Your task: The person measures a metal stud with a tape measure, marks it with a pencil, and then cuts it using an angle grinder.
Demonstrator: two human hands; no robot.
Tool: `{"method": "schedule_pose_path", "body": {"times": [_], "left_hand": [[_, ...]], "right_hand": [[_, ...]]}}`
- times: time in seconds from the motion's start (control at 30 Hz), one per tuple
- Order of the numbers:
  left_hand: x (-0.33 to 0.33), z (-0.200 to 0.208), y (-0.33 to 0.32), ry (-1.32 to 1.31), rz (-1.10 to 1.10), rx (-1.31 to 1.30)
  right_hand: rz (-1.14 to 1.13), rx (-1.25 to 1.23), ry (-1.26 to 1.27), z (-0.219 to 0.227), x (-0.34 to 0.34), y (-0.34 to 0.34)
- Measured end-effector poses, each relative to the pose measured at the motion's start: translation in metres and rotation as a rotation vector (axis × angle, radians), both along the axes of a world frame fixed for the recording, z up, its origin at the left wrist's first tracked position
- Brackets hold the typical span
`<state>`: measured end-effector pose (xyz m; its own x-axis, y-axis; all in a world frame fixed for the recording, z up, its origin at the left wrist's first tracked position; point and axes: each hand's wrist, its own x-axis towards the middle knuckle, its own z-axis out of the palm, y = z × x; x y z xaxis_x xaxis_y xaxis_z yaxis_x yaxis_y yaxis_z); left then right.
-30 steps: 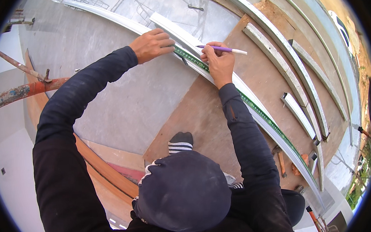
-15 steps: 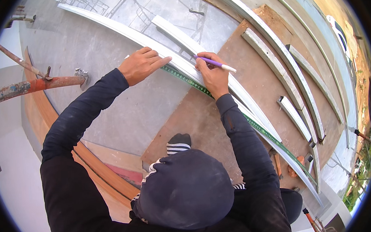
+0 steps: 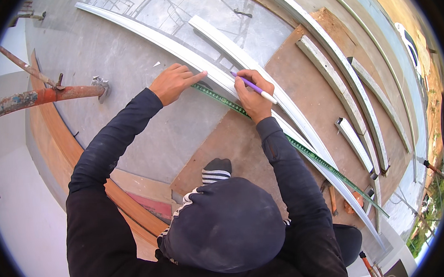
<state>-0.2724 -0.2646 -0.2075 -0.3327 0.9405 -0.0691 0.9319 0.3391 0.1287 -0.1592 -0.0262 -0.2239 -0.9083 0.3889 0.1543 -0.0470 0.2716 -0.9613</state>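
A long white ribbed strip [image 3: 141, 33] runs slantwise across the floor from far left to near right. Along its near side lies a green measuring tape [image 3: 214, 95], its left end at my left hand [image 3: 171, 84]. That hand has its index finger stretched onto the strip, while the thumb and other fingers close about the tape. In my right hand [image 3: 256, 99] is a purple marker pen [image 3: 249, 82] with a white rear end; its tip points at the strip. The right hand's lower edge rests near the tape, covering part of it.
A second white strip [image 3: 216, 35] lies just beyond. Several grey metal bars [image 3: 323, 63] and a short white channel piece [image 3: 354, 144] lie to the right. At left stands a rusty orange pipe [image 3: 44, 98], near wood-coloured planks [image 3: 56, 132]. A hammer-like tool [image 3: 333, 200] lies at lower right.
The pen tip has shifted slightly left and nearer, and the right hand with it. The tape's far right end now sticks out farther across the strip. The view has moved a little.
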Motion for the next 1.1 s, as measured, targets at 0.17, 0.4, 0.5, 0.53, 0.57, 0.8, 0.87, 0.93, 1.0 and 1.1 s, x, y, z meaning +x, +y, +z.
{"method": "schedule_pose_path", "body": {"times": [0.17, 0.4, 0.5, 0.53, 0.57, 0.8, 0.87, 0.93, 1.0, 1.1], "left_hand": [[-0.005, 0.001, 0.0, -0.049, -0.019, -0.011], [-0.008, 0.0, 0.0, -0.013, -0.047, -0.011], [-0.009, 0.0, 0.0, -0.03, -0.049, -0.021], [-0.009, 0.0, 0.0, -0.038, -0.051, -0.025], [-0.01, -0.001, 0.001, -0.031, -0.049, -0.028], [-0.012, -0.001, 0.0, -0.024, -0.066, 0.001], [-0.012, 0.0, 0.001, -0.026, -0.066, -0.002], [-0.011, 0.0, 0.002, -0.029, -0.054, -0.014], [-0.011, 0.0, 0.002, -0.018, -0.054, -0.022], [-0.011, 0.0, 0.001, -0.016, -0.051, -0.043]], "right_hand": [[0.009, 0.022, -0.024, 0.006, 0.006, -0.014], [-0.007, 0.059, 0.014, 0.004, 0.004, -0.014], [0.0, 0.043, 0.0, 0.002, 0.004, -0.014], [-0.002, 0.04, -0.004, 0.002, 0.004, -0.014], [-0.003, 0.044, -0.007, 0.002, 0.003, -0.014], [0.132, 0.034, -0.015, 0.003, 0.006, -0.01], [0.185, 0.051, 0.016, 0.0, 0.006, -0.009], [0.213, 0.057, 0.031, -0.001, 0.006, -0.008], [0.218, 0.048, 0.029, 0.001, 0.007, -0.008], [0.227, 0.058, 0.053, 0.002, 0.007, -0.008]]}}
